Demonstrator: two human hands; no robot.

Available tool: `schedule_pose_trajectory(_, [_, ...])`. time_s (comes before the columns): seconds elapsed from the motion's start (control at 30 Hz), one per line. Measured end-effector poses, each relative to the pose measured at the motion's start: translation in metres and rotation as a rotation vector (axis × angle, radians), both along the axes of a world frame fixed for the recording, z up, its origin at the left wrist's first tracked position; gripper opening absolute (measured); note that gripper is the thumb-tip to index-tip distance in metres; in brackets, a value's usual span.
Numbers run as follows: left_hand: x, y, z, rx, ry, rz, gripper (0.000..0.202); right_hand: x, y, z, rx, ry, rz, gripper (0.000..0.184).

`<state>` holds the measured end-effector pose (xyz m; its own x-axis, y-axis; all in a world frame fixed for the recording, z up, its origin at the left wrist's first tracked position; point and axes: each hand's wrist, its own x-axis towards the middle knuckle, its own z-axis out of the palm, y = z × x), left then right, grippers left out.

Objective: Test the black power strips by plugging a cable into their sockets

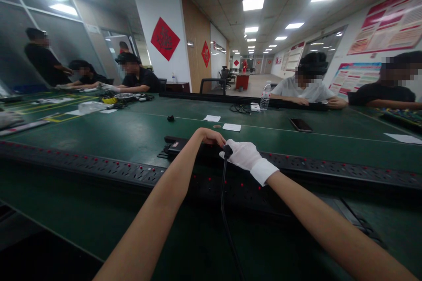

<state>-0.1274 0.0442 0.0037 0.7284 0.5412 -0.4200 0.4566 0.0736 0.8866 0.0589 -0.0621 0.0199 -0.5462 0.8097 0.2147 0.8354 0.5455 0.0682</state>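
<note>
My right hand wears a white glove and is closed on a black plug. A black power cord hangs from the plug toward the bottom edge. My left hand is bare and bent at the wrist, its fingers curled down close to the plug; what they hold, if anything, is hidden. Beneath both hands, a long black power strip with red dots lies across the table. Another long strip stretches to the left, and one more reaches right. A black box-shaped device sits beside my left forearm.
Beyond my hands, paper slips, a small black piece, a phone and a water bottle rest on the green table. Several people sit around it, one in a white shirt. Cables lie near the bottle.
</note>
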Motion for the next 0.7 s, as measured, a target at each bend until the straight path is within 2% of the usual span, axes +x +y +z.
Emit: schedule_pose_trajectory(0.7, [-0.0022, -0.0049, -0.0043, 0.034, -0.001, 0.088, 0.021, 0.0006, -0.0009, 0.0012, 0.011, 0.002, 0.007, 0.043])
